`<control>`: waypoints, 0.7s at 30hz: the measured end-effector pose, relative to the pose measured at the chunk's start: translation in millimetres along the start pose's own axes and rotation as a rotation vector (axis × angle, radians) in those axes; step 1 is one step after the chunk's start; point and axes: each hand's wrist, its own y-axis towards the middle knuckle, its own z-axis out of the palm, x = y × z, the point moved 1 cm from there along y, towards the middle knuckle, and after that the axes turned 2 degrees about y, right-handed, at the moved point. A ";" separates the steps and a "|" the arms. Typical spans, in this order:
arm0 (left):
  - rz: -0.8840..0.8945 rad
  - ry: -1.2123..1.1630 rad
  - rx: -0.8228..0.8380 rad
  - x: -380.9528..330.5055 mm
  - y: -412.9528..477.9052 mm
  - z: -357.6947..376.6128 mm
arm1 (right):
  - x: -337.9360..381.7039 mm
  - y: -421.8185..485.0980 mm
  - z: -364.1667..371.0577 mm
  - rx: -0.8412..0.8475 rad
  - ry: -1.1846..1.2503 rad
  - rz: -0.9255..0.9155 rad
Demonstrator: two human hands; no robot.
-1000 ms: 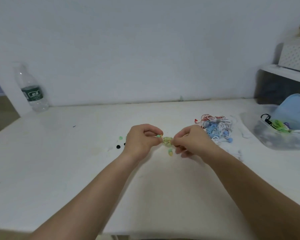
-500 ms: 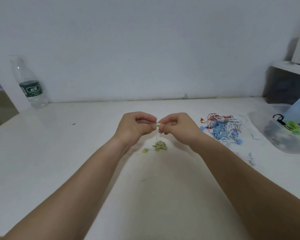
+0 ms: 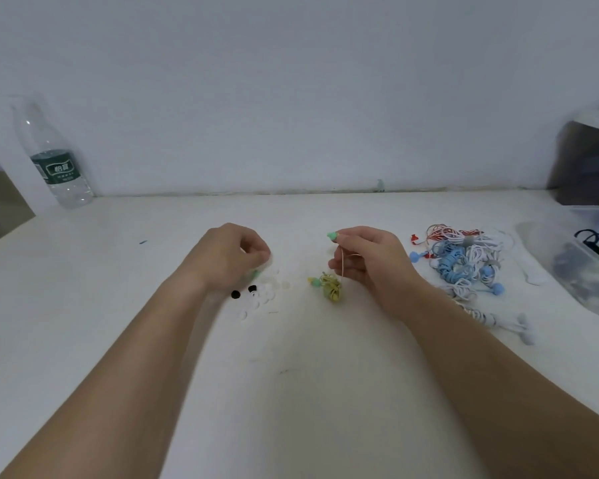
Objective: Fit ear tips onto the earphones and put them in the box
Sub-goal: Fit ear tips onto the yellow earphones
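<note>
My right hand pinches a yellow earphone by its bud, which carries a green ear tip pointing left. Its thin cord hangs down to the coiled yellow earphone bundle lying on the white table, whose second bud shows a green tip. My left hand hovers with curled fingers over a scatter of loose ear tips, several white and two black; whether it holds one is hidden. The clear plastic box sits at the right edge.
A pile of blue, white and red earphones lies between my right hand and the box, with a white pair nearer me. A water bottle stands at the back left by the wall. A dark shelf unit rises at the far right.
My hands have parted: the left moved left and down onto the loose ear tips, while the right keeps the earphone bud, now showing a green tip on it.
</note>
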 end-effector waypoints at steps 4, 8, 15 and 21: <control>-0.052 0.004 0.069 2.5 -7.0 -0.1 | -1.0 0.7 0.8 0.001 0.067 0.026; -0.013 0.050 0.090 6.4 -7.9 -0.4 | -2.8 0.4 3.1 0.018 0.068 0.025; -0.020 0.060 -0.009 7.9 -7.5 1.4 | -4.1 -1.4 4.1 0.022 0.033 -0.002; 0.028 -0.682 -0.153 -21.6 -18.7 10.0 | -0.7 -4.3 4.8 0.018 0.004 -0.047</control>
